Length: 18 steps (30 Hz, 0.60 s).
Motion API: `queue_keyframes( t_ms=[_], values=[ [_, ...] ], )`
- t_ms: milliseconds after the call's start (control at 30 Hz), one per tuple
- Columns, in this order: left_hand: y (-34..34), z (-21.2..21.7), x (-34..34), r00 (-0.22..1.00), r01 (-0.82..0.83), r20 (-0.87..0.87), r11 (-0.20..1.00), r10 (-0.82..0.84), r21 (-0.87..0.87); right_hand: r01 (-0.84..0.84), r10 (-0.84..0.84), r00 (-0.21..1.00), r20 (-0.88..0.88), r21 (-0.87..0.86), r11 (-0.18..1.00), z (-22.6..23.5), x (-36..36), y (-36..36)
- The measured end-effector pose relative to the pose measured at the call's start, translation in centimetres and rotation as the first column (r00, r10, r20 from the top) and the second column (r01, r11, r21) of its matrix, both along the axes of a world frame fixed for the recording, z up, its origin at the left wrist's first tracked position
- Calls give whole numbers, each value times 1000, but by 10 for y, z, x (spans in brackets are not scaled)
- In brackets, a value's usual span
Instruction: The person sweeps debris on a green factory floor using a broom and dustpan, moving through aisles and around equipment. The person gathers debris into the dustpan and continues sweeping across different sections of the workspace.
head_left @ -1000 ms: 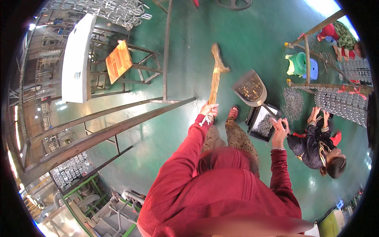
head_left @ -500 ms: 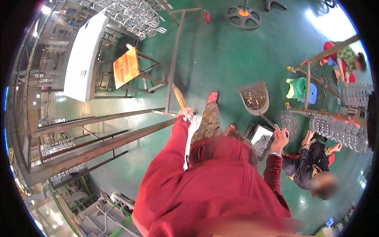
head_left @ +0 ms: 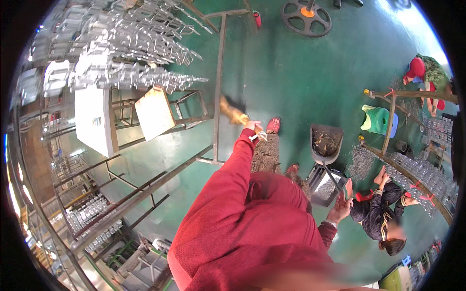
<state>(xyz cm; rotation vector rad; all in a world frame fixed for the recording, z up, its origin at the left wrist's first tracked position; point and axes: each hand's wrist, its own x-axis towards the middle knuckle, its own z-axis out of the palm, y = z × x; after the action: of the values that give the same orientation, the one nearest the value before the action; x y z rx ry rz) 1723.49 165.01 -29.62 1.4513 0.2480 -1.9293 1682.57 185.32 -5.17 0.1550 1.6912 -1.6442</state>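
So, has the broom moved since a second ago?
Yes, to the left: the broom is now much closer to the metal frame.

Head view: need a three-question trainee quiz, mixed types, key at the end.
1. True or false: the dustpan is empty.
2. Which hand grips the broom?
A) left
B) right
C) neither
3. Fill in: the shoes on the wearer's feet are ___ in colour.

Key:
1. False; it has loose debris in it.
2. A; the left hand holds it.
3. red
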Motion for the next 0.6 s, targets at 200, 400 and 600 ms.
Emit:
queue_keyframes(
  t_ms=[200,400,600],
  values=[
    [-80,76,-25,988,-128,-71,988,134,87,63,-61,998,-18,103,993,15,30,-32],
    [-122,97,12,898,150,426,986,-107,-70,82,-86,996,37,109,991,14,37,-55],
    [-226,29,62,454,382,852,921,-260,78,66,-76,995,67,138,988,19,56,-68]
  ],
)
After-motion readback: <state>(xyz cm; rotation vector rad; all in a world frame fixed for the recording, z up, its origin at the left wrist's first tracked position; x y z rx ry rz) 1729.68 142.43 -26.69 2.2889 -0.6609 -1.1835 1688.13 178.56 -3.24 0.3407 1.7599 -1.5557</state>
